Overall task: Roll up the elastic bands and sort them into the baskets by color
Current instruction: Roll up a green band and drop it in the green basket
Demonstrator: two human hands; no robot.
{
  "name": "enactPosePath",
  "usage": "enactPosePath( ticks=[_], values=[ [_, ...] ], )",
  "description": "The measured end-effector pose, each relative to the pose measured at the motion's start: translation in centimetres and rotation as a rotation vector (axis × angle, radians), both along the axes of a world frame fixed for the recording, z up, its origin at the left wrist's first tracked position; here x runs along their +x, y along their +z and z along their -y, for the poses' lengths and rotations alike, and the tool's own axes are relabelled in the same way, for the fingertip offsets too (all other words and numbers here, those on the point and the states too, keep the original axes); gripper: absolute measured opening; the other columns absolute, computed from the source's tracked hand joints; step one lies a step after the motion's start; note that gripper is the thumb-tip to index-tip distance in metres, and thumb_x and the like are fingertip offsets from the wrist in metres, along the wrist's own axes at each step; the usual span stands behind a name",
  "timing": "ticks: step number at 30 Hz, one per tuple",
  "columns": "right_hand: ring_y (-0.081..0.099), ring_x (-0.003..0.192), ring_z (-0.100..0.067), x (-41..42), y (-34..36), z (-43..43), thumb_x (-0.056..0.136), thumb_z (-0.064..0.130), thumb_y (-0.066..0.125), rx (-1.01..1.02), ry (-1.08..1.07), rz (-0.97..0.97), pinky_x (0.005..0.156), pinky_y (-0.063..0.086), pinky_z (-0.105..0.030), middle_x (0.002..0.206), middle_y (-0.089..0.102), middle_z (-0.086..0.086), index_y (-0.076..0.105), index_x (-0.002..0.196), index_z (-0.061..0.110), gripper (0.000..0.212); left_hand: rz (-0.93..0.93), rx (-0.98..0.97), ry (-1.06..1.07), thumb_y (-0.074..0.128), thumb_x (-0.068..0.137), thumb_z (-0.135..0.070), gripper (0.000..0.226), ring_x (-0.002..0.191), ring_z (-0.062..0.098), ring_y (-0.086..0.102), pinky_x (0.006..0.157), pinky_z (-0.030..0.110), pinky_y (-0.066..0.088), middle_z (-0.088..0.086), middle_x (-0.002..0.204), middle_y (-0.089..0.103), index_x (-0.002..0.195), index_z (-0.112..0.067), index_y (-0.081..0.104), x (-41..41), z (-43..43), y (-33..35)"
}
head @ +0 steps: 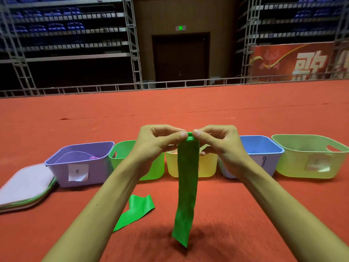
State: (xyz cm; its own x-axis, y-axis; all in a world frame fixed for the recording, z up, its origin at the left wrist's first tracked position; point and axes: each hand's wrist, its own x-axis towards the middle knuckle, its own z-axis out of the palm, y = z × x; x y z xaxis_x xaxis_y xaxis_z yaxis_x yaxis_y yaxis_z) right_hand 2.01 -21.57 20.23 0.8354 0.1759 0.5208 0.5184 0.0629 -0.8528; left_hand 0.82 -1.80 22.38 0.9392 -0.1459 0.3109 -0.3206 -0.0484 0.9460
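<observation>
While the long green band (pixel 187 186) hung straight down toward 6 o'clock, its loose tail dangled nearest of all, over a dark shadow on the red carpet (pixel 255 214); whether the tip touched the carpet could not be told. Just off at 7 o'clock, a second green band (pixel 135 210) lay crumpled on the carpet, apart from the hanging one.

Up the strip, and both hands met at its top edge, dead centre! The left hand (pixel 154 142) pinched the left corner with thumb and curled fingers. The right hand (pixel 221 142) pinched the right corner the same way. The thumbs were nearly touching, and a small tight roll of green showed between them.

Behind the hands, five baskets ran in a row from 9 o'clock to 3 o'clock. First came the purple basket (pixel 98 171) with a paper label on its front. Then came the green basket (pixel 118 157), and the yellow basket (pixel 207 167) right behind the band. After it came the blue basket (pixel 268 163), and last the pale green basket (pixel 294 163), also labelled. A stack of flat lids (pixel 24 184) lay at 9 o'clock, just beside the purple basket.

Far off at 12 o'clock stood a dark door (pixel 180 57) under a lit green sign (pixel 180 28). Metal scaffolding (pixel 135 53) flanked it, and a red banner (pixel 294 61) hung at 2 o'clock.
</observation>
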Motion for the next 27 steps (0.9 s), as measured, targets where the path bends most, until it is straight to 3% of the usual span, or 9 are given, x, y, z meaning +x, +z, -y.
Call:
enactPosePath(
  ticks=[3, 5, 10, 15, 18, 21, 24, 27],
  values=[
    [0.063, 0.071, -0.023, -0.1, 0.1, -0.2, 0.089, 0.032, 0.072, 0.007, 0.009, -0.014, 0.055, 0.049, -0.028, 0.08, 0.073, -0.022, 0.077, 0.077, 0.009, 0.026, 0.01, 0.003, 0.001, 0.074, 0.09, -0.02, 0.029, 0.088, 0.026, 0.067, 0.097, 0.051, 0.053, 0.029, 0.101, 0.074, 0.095, 0.008, 0.074, -0.2, 0.3, -0.1],
    [0.063, 0.071, -0.025, -0.1, 0.1, -0.3, 0.091, 0.027, 0.074, 0.005, 0.002, -0.008, 0.054, 0.049, -0.027, 0.082, 0.073, -0.025, 0.077, 0.08, 0.008, 0.022, 0.016, 0.004, -0.003, 0.072, 0.092, -0.022, 0.032, 0.088, 0.028, 0.069, 0.094, 0.047, 0.055, 0.028, 0.1, 0.075, 0.095, 0.01, 0.073, -0.2, 0.5, -0.2],
    [0.062, 0.07, -0.027, -0.2, 0.0, -0.5, 0.093, 0.014, 0.072, 0.033, -0.019, -0.003, 0.052, 0.047, -0.027, 0.08, 0.072, -0.026, 0.074, 0.086, -0.005, 0.02, 0.025, 0.029, -0.056, 0.068, 0.093, -0.029, 0.027, 0.083, 0.017, 0.074, 0.073, 0.025, 0.056, 0.015, 0.09, 0.079, 0.089, -0.003, 0.075, -0.5, 0.7, -0.3],
    [0.06, 0.071, -0.028, -0.5, 0.1, -0.6, 0.093, 0.021, 0.071, 0.047, -0.005, -0.039, 0.053, 0.045, -0.029, 0.074, 0.069, -0.018, 0.073, 0.072, 0.011, 0.023, 0.038, 0.022, -0.07, 0.077, 0.085, -0.016, 0.014, 0.086, 0.015, 0.073, 0.076, 0.026, 0.054, 0.014, 0.093, 0.079, 0.093, -0.005, 0.076, -0.2, 0.2, -0.8],
    [0.059, 0.068, -0.027, -0.5, 0.1, -0.7, 0.092, 0.016, 0.073, 0.088, -0.019, -0.038, 0.051, 0.045, -0.026, 0.075, 0.07, -0.022, 0.074, 0.075, 0.007, 0.019, 0.048, -0.011, 0.043, 0.082, 0.082, -0.017, 0.017, 0.08, 0.011, 0.071, 0.071, 0.023, 0.053, 0.009, 0.088, 0.079, 0.092, -0.005, 0.077, -0.1, 0.6, -1.0],
    [0.061, 0.06, -0.019, -0.5, -0.2, -1.4, 0.091, 0.013, 0.075, 0.129, -0.131, -0.035, 0.05, 0.047, -0.024, 0.07, 0.072, -0.014, 0.074, 0.08, -0.002, 0.019, 0.157, -0.027, 0.212, 0.089, 0.074, -0.015, 0.023, 0.067, 0.011, 0.063, 0.059, 0.024, 0.052, 0.007, 0.071, 0.07, 0.082, -0.004, 0.071, 0.1, 1.3, -1.6],
    [0.067, 0.061, -0.018, -0.7, -0.2, -2.2, 0.096, 0.02, 0.07, 0.162, -0.161, -0.062, 0.05, 0.052, -0.023, 0.073, 0.074, -0.014, 0.077, 0.083, 0.001, 0.024, 0.204, -0.025, 0.144, 0.089, 0.072, -0.021, 0.028, 0.071, 0.015, 0.069, 0.065, 0.029, 0.055, 0.014, 0.077, 0.075, 0.085, -0.001, 0.073, -0.2, 1.9, -1.6],
    [0.07, 0.065, -0.021, -1.0, 0.4, -2.0, 0.104, 0.024, 0.056, 0.237, -0.062, -0.144, 0.051, 0.055, -0.026, 0.087, 0.077, -0.019, 0.077, 0.093, -0.002, 0.036, 0.22, -0.043, 0.095, 0.091, 0.063, -0.021, 0.037, 0.072, 0.014, 0.07, 0.068, 0.025, 0.056, 0.015, 0.082, 0.077, 0.089, 0.001, 0.075, -0.4, 1.7, -1.2]
  ],
)
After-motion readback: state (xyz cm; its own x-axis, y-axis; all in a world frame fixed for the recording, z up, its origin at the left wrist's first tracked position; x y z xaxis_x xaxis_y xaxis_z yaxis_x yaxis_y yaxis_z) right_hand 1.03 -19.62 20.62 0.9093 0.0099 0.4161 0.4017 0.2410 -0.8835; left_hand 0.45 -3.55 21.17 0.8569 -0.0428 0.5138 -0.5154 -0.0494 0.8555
